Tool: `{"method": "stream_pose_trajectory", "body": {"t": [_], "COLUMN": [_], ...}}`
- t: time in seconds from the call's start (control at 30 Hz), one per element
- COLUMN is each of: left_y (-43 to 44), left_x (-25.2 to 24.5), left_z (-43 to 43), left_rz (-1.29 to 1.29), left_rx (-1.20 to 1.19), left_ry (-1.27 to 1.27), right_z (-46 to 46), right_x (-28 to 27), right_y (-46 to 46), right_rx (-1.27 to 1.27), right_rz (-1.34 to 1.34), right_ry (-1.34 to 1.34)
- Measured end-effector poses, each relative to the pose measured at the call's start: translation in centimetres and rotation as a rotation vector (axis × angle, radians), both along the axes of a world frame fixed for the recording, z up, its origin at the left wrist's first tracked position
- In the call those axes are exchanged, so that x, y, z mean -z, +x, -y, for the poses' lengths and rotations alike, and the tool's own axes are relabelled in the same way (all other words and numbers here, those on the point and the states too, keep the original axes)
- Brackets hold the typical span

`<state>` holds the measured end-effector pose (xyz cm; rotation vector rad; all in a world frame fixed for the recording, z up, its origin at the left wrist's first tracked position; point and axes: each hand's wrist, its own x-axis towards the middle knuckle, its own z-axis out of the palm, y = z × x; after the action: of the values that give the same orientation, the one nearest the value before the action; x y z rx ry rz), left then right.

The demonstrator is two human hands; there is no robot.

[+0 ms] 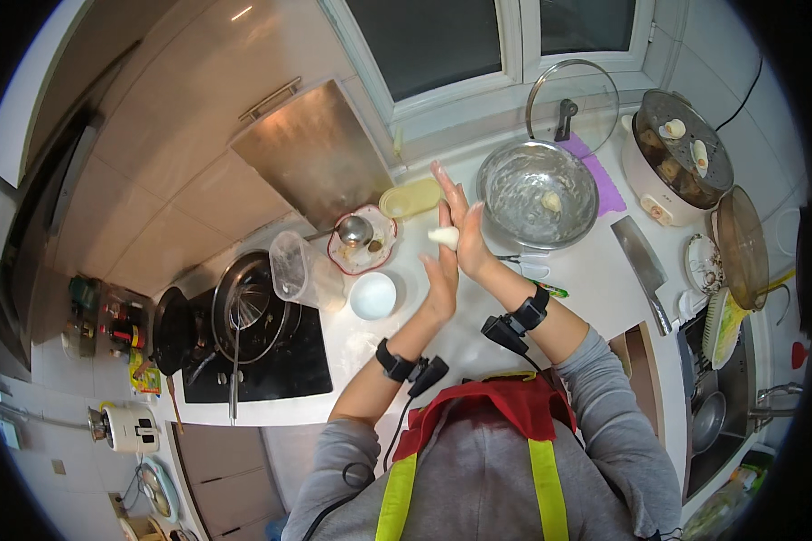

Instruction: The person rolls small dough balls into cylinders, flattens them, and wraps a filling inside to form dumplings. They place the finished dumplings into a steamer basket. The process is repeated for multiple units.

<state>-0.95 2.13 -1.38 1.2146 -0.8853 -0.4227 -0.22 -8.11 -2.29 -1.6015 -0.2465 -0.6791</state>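
My left hand [441,287] and my right hand [472,247] are pressed palm to palm above the white counter. A small piece of white dough [444,237] sticks out between them on the left side. Just right of my hands stands a steel mixing bowl [507,226] smeared with dough residue. In it lies another lump of dough [551,201]. Scissors [534,270] with pale handles lie under the bowl's front edge, close to my right wrist. To the left of my hands are a small white bowl [373,296] and a yellowish oval container [411,198].
A cleaver [639,260] lies at right, near the sink [737,406]. Behind it, a white electric steamer [656,196] bears two rolls [699,157]. A glass lid [595,101] leans upright. Leftward are a plate with a ladle [355,231], a plastic container [304,274] and a cooktop [298,372].
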Motion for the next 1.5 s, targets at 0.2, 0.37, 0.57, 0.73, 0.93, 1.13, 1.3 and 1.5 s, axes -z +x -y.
{"method": "stream_pose_trajectory", "body": {"t": [0.2, 0.37, 0.57, 0.73, 0.93, 1.13, 1.3, 1.5], "left_y": [3.7, -0.6, 2.2, 2.8, 0.4, 3.7, 0.1, 2.5], "left_x": [-1.4, -0.9, -0.8, -0.1, 0.7, -0.4, 0.3, -0.3], "left_z": [0.7, 0.3, 0.9, 1.6, -0.3, -0.7, -0.5, -1.3], "left_rz": [-0.102, 0.192, -0.106, -0.041, 0.007, -0.273, -0.352, -0.276], "left_rx": [-0.279, -0.129, -0.111, -0.306, -0.067, -0.28, -0.151, -0.231], "left_ry": [-0.061, -0.003, 0.032, -0.054, 0.017, 0.079, 0.002, 0.005], "right_z": [-3.5, -1.2, -1.6, -2.6, -1.5, -4.7, -2.7, -5.0], "right_x": [1.1, -1.1, -0.3, 0.4, 0.1, 2.0, 0.7, 1.2], "right_y": [-3.8, -1.5, -3.1, -3.4, 0.6, -3.1, 0.0, -1.9], "right_rx": [-0.092, -0.169, 0.031, -0.187, -0.133, -0.13, -0.062, 0.053], "right_rz": [0.056, -0.047, 0.167, -0.004, -0.051, -0.007, -0.08, -0.021], "right_ry": [-0.111, 0.367, -0.176, 0.087, 0.365, 0.071, 0.342, 0.013]}}
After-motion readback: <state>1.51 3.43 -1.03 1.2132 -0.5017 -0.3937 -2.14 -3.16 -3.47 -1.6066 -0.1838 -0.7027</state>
